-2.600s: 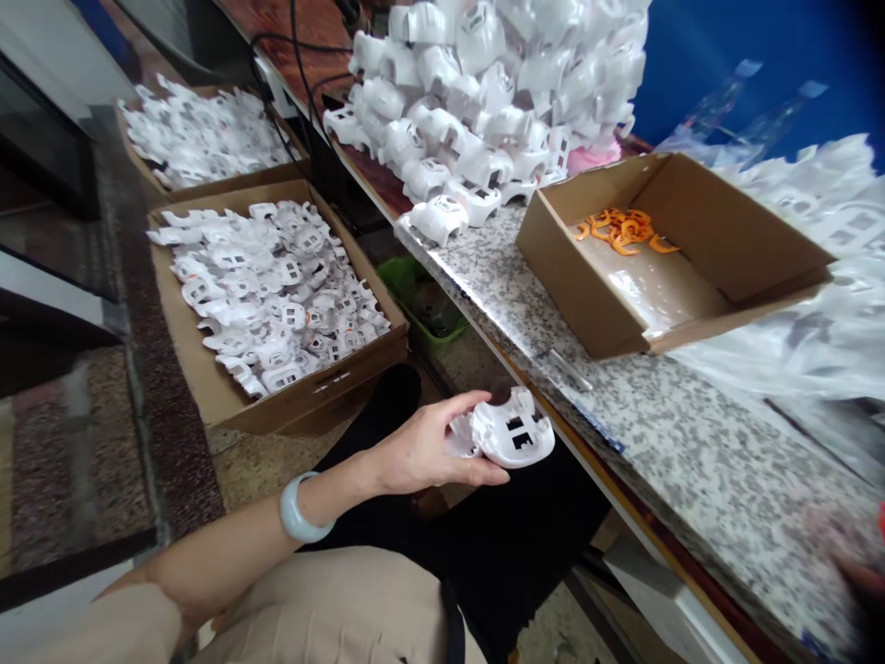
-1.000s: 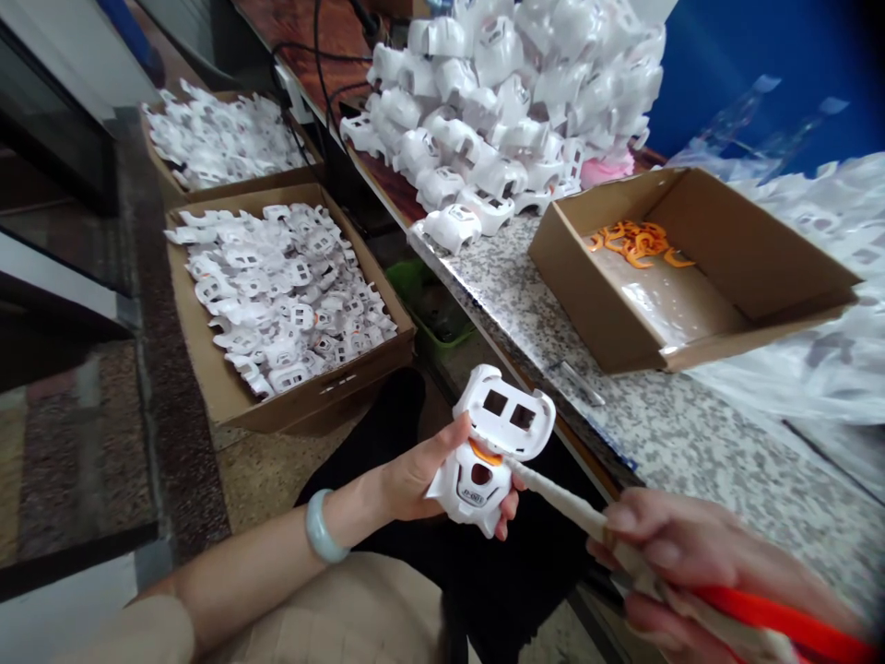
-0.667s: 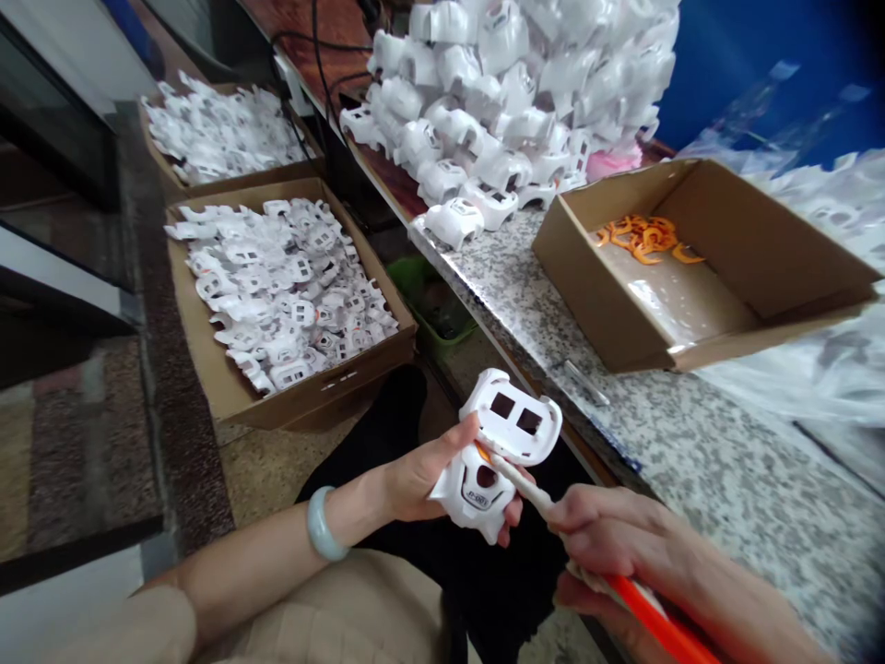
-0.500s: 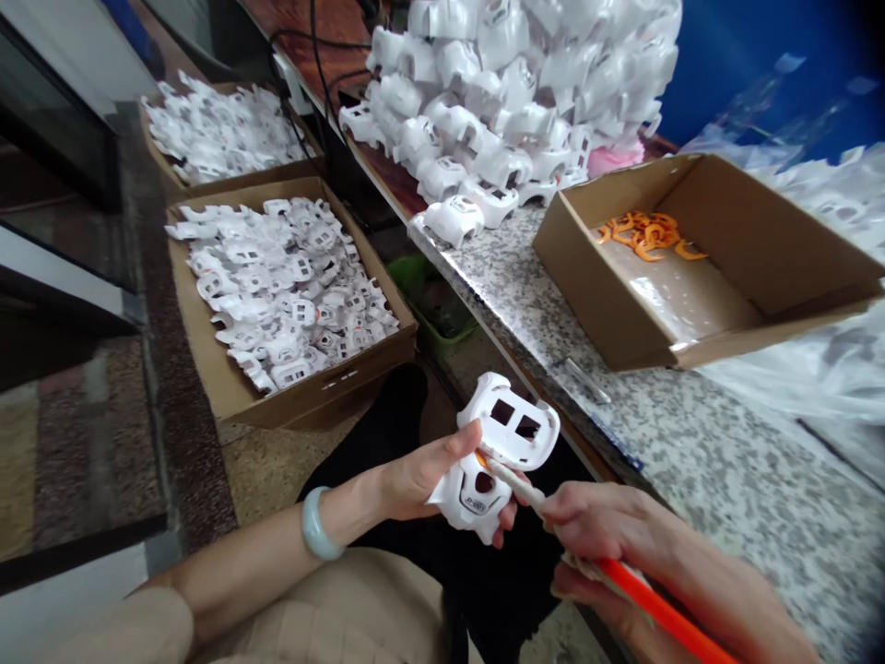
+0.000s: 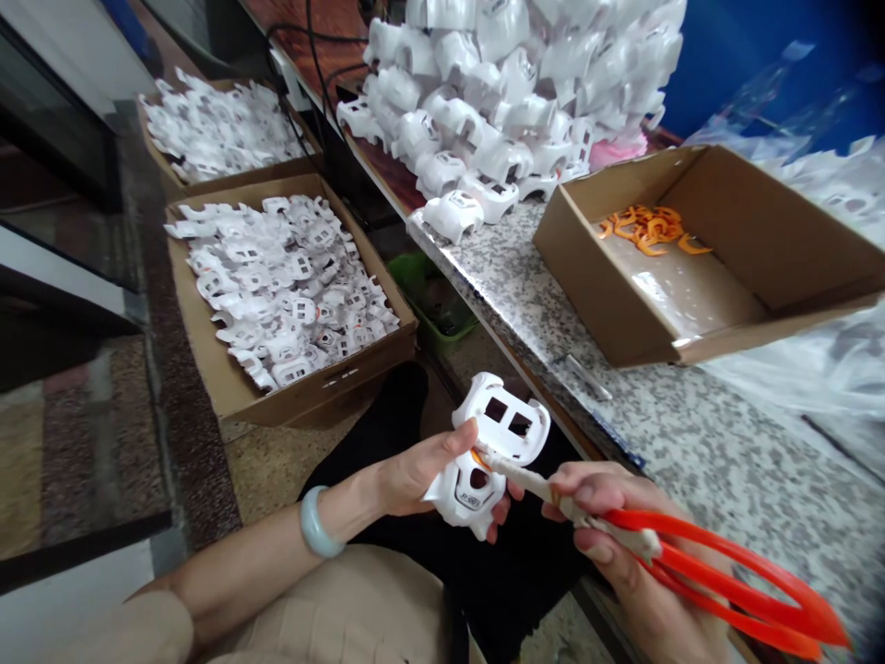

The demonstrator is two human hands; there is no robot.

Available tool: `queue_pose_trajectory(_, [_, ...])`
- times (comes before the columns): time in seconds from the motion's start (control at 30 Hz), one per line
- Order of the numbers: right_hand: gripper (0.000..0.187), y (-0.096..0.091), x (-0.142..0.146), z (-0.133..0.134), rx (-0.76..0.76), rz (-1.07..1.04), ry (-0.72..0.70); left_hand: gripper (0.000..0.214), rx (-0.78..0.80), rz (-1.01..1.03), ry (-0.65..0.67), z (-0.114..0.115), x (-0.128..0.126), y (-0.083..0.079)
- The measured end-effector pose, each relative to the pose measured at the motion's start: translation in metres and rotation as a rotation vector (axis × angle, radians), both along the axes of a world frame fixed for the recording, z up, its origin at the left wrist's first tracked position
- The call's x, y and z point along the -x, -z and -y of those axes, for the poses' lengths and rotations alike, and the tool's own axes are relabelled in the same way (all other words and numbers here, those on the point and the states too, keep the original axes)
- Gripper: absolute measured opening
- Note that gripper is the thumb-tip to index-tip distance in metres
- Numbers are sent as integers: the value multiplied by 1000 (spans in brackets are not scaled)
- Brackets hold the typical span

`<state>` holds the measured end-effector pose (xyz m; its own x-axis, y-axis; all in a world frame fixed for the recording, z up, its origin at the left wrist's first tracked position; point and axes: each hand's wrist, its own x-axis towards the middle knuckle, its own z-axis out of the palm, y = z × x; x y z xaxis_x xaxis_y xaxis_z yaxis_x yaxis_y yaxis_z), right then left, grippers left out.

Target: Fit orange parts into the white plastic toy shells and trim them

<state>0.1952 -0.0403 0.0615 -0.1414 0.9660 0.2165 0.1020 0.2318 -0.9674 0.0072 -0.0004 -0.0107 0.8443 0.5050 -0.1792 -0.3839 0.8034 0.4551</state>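
Observation:
My left hand (image 5: 421, 475) is closed around a white plastic shell (image 5: 504, 443) with two square windows in its upper part. Below the thumb, a lower white part with a round opening and dark lettering shows; whether it is a separate piece I cannot tell. A sliver of an orange plastic piece (image 5: 477, 456) sits between the two parts. My right hand (image 5: 622, 539) grips orange-handled scissors (image 5: 774, 576) near the middle, outside the handle loops. Whitish wrapping covers their blades, which look closed, and the tip presses at the orange piece.
Left of my knees stands a carton (image 5: 359, 364) of white shells, another carton (image 5: 148, 148) behind it. More shells (image 5: 477, 129) are heaped on the bench (image 5: 691, 415). An open box (image 5: 608, 314) holds orange clips (image 5: 650, 226). A green basket (image 5: 449, 337) is beneath the bench edge.
My right hand has rolled over and shifted slightly, bringing the scissors' handle loops into view on the right. The shell in my left hand has moved slightly left; the tip stays at the orange piece.

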Motion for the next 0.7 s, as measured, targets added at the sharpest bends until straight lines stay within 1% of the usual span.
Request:
queue_pose_trajectory(0.13, [16,3,1,2,23,-72,-11,69,-13,10,5,0,0,-1])
queue_pose_trajectory(0.4, [14,10,2,7,102,-143,30,66,-14,18,6,0,-1,-3])
queue_pose_trajectory(0.5, [13,12,3,10,138,-189,88,66,-11,8,8,0,-1,-5])
queue_pose_trajectory(0.57, [14,16,2,10,135,-210,105,64,-11,3,5,0,-1,-6])
queue_pose_trajectory(0.63, [16,20,1,9,101,-224,72,62,-9,5,-10,1,-1,-7])
queue_pose_trajectory(0.7, [13,25,1,7,98,-275,45,59,-24,8,-7,1,-1,-7])
